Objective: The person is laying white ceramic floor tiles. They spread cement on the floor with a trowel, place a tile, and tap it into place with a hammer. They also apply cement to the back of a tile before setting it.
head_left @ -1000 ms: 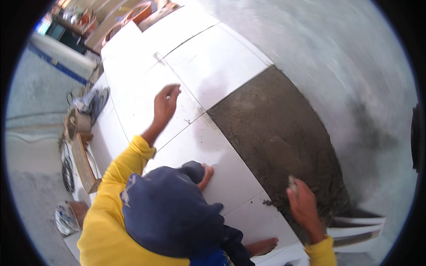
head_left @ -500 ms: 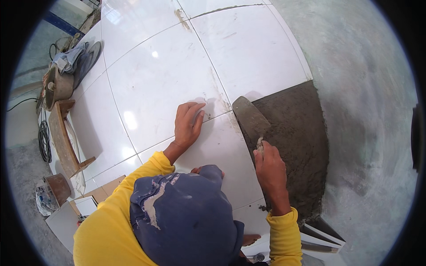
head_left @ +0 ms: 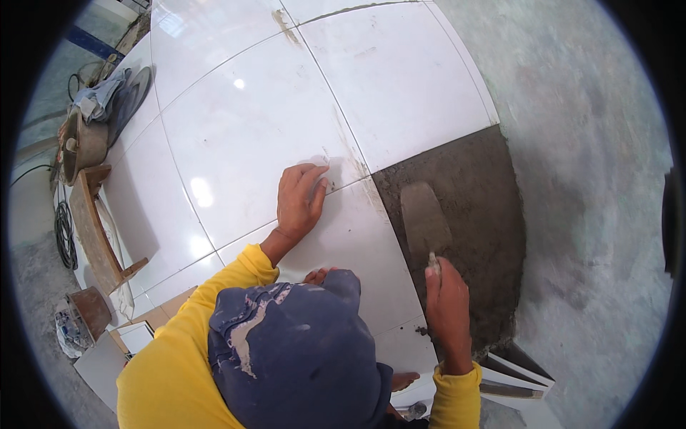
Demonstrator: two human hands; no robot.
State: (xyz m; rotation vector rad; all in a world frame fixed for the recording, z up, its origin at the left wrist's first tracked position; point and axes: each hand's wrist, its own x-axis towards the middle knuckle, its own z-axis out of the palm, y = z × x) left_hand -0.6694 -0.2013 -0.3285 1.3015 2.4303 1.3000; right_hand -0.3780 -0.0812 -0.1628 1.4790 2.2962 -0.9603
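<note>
1. The right hand (head_left: 448,299) is closed around the trowel (head_left: 426,218)'s handle; its blade points ahead of the knuckles, over the wet mortar (head_left: 489,182).
2. The left hand (head_left: 299,204), loosely curled with thumb and fingers parted, grips nothing visible above the white tiles (head_left: 239,136), left of the trowel.

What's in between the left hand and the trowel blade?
In the head view, going from the left hand to the trowel blade, there's shiny white floor tile, then a narrow strip of grey-brown mortar.
</note>
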